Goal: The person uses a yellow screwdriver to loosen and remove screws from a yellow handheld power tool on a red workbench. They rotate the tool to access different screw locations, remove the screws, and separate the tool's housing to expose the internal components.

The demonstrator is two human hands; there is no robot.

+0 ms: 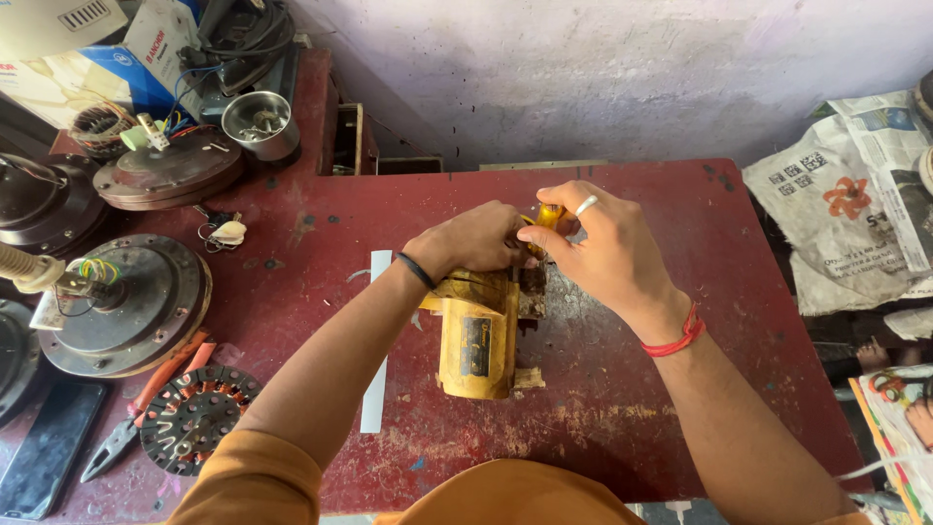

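- Yellow power tool (pixel 476 342) lies mid-bench (pixel 680 389), casing on and intact.
- Left hand (pixel 473 240) clamps its far end, grip pressed tight.
- Right hand (pixel 598 243) pinches a small yellow part (pixel 547 216) there; work looks early, nothing yet taken off nearby.

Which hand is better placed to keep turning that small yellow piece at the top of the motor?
Probably the right hand: its fingertips already pinch the small yellow piece, while the left hand grips the yellow motor.
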